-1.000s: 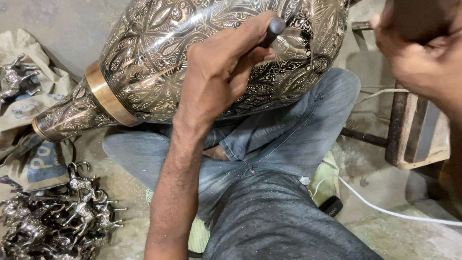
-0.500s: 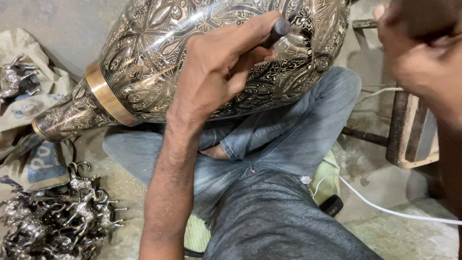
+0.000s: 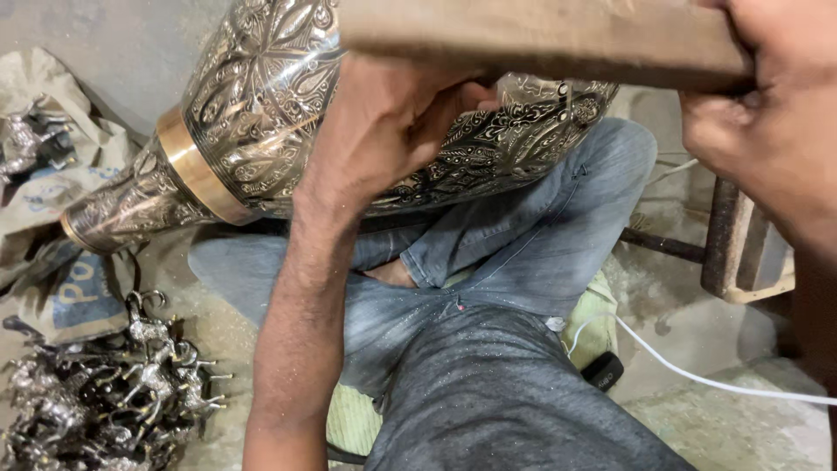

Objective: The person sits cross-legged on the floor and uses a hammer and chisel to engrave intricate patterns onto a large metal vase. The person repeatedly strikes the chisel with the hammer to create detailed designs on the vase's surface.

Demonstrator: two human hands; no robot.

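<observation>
A large engraved silver-coloured metal vase with a brass band lies tilted across my lap. My left hand rests on its flank with the fingers curled around a dark metal punch. The punch is now almost hidden under the wood. My right hand, at the upper right, grips a brown wooden mallet. The mallet stretches across the top of the view, just above my left hand.
A heap of small shiny metal figurines lies at the lower left beside printed sacks. To the right are a wooden frame, a white cable on the floor and a yellow-green cushion under my legs.
My right hand has swung the wooden mallet down and leftward from the upper right, so that it now covers the punch's top. My left hand stays on the vase.
</observation>
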